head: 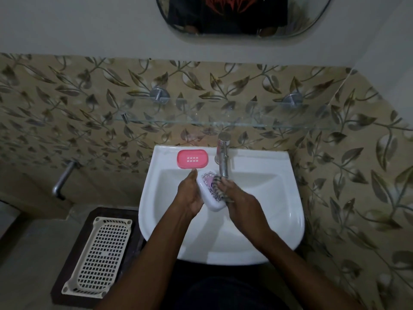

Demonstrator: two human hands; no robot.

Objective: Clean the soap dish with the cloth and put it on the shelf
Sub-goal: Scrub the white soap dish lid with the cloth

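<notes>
My left hand point(190, 195) grips a white soap dish lid point(210, 193) with a purple and black pattern, held tilted over the white sink point(274, 211). My right hand point(239, 200) presses a striped grey cloth point(218, 186) against the lid's patterned face. The cloth is mostly hidden under my fingers. A pink soap dish tray point(192, 159) with drain slots lies on the sink's back left rim. A glass shelf point(223, 121) runs along the wall above the sink, with nothing on it.
A chrome tap point(223, 157) stands at the sink's back, just above my hands. A cream plastic basket point(100, 253) lies on a dark stool at the lower left. A metal pipe point(62, 180) juts from the left wall. A mirror point(241, 16) hangs above.
</notes>
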